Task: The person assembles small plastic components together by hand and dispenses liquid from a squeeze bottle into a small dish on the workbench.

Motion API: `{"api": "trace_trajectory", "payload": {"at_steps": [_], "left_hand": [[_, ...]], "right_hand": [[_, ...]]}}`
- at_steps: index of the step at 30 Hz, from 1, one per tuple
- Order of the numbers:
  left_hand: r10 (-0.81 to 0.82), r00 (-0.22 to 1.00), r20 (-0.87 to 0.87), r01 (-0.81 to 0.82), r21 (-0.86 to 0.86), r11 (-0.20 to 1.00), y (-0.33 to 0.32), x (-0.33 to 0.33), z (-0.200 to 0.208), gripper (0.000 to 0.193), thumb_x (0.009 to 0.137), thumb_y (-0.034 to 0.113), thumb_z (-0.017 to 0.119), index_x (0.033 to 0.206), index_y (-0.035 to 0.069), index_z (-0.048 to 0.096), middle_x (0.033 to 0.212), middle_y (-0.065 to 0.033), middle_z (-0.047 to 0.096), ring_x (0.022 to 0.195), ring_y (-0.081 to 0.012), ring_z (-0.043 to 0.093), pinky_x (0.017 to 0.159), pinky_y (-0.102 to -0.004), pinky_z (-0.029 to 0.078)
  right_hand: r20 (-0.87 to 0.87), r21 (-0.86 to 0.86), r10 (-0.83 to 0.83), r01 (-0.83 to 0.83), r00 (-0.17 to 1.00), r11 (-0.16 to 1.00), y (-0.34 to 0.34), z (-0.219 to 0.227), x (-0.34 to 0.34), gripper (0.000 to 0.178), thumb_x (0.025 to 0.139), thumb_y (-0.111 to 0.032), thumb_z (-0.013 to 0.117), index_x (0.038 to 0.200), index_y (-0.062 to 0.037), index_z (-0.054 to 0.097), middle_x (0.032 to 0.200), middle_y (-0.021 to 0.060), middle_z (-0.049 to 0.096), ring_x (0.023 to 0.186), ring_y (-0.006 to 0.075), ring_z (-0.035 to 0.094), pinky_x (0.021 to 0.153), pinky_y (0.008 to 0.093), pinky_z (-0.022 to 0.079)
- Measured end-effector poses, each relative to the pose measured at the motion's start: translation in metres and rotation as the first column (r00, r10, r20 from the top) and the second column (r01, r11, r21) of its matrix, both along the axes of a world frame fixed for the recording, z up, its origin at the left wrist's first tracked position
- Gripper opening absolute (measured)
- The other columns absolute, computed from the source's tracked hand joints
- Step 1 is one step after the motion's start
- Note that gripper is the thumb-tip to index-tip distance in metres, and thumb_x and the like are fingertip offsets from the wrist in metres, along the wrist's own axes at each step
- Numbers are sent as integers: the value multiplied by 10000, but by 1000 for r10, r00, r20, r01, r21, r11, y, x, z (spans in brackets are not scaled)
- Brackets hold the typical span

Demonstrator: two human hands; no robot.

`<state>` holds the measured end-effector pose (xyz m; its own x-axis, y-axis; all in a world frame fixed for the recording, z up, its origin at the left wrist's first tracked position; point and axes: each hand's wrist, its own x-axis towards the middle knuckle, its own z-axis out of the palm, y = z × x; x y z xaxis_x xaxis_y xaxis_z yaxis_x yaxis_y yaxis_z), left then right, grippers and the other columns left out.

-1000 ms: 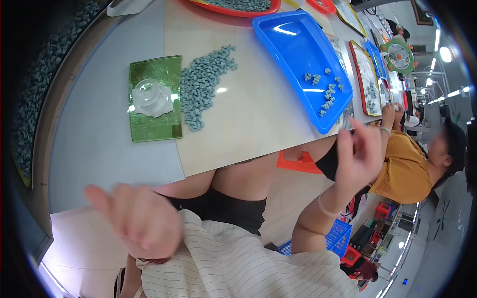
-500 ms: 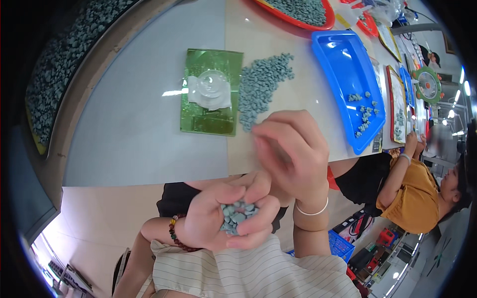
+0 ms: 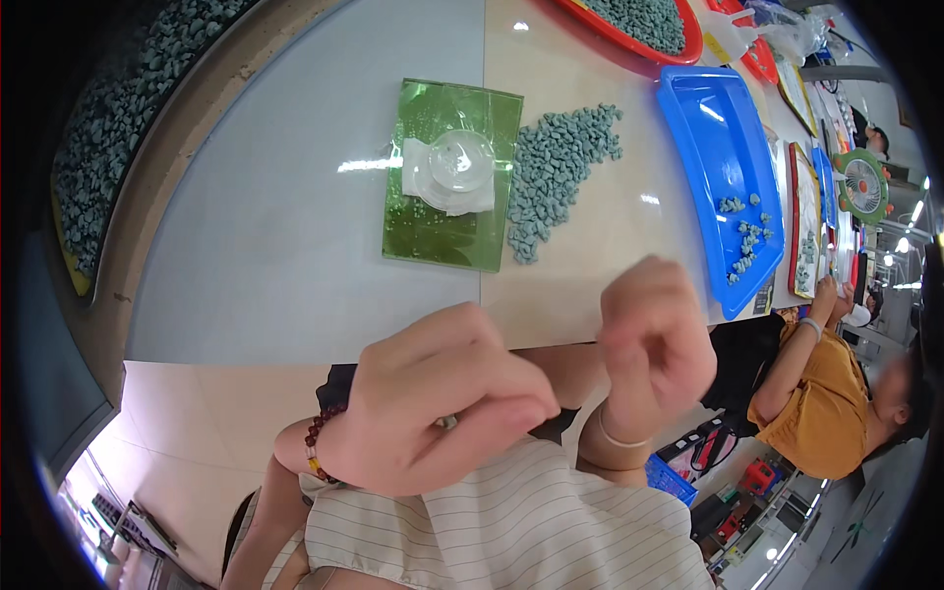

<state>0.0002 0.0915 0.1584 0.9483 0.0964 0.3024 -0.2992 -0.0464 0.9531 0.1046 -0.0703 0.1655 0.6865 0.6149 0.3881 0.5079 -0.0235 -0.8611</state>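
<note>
My left hand [image 3: 447, 408], with a beaded bracelet at its wrist, is closed in front of the table edge. Its fingers and thumb meet, and a small glint of the blue-green stones [image 3: 449, 422] shows in the gap of the palm; the others are hidden. To its right, my right hand [image 3: 661, 334] is raised with the fingers curled in, somewhat blurred. What it holds, if anything, I cannot make out. Beyond both hands a pile of blue-green stones [image 3: 560, 172] lies on the table, beside a shiny green slab [image 3: 442, 246] bearing a clear round piece [image 3: 462, 160].
A blue tray [image 3: 723, 177] with a few stone clusters stands at the right. Behind it sits a red tray [image 3: 688, 44] of stones. A large dark container [image 3: 138, 118] of stones is at far left. A person in an orange shirt [image 3: 811, 403] works at the right.
The left hand has turned over and closed, covering the stones that lay visible in its palm. The right hand has moved away from the pile, rightward and toward me, its fingers now curled.
</note>
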Motion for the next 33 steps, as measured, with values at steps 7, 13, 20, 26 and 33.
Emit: {"api": "trace_trajectory", "payload": {"at_steps": [7, 13, 20, 26, 33], "left_hand": [[-76, 992, -105, 69, -65, 996, -19, 7, -3, 55, 743, 44, 583, 771, 8, 613, 637, -35, 478, 526, -114, 427, 454, -231, 319], [-210, 976, -60, 194, -198, 961, -30, 14, -13, 66, 740, 29, 548, 757, 8, 608, 641, -41, 493, 511, -113, 417, 444, -231, 317], [-163, 985, -53, 153, -158, 976, -31, 11, -11, 60, 731, 35, 569, 734, 5, 620, 652, -49, 494, 490, -104, 410, 427, -228, 309], [-68, 997, -31, 65, -94, 993, -22, 6, -8, 68, 715, 38, 602, 765, 11, 640, 649, -50, 487, 482, -101, 415, 422, -223, 302], [-99, 989, 107, 121, -220, 968, -6, 4, -15, 165, 792, 67, 552, 897, -29, 637, 662, -66, 533, 463, -89, 427, 416, -220, 327]], "right_hand": [[28, 24, 12, -13, 1000, 1000, -12, 0, -19, 227, 543, -77, 745, 737, -47, 631, 700, 33, 539, 608, 159, 502, 518, 247, 387], [51, 126, 21, -27, 999, 992, -22, -8, -17, 245, 523, -11, 735, 748, -55, 651, 700, 22, 560, 605, 151, 519, 513, 237, 400], [128, 38, -30, 25, 991, 999, -23, 4, -20, 259, 484, 19, 692, 729, -57, 654, 705, 41, 580, 597, 168, 540, 508, 263, 435], [253, 22, 36, -42, 967, 999, -11, 8, -17, 117, 596, -49, 688, 680, -27, 610, 667, 61, 550, 562, 153, 519, 492, 242, 404], [473, -103, 31, 21, 880, 994, 24, 34, 18, 120, 572, 54, 625, 661, -1, 568, 681, 86, 557, 551, 158, 491, 488, 245, 375]]}}
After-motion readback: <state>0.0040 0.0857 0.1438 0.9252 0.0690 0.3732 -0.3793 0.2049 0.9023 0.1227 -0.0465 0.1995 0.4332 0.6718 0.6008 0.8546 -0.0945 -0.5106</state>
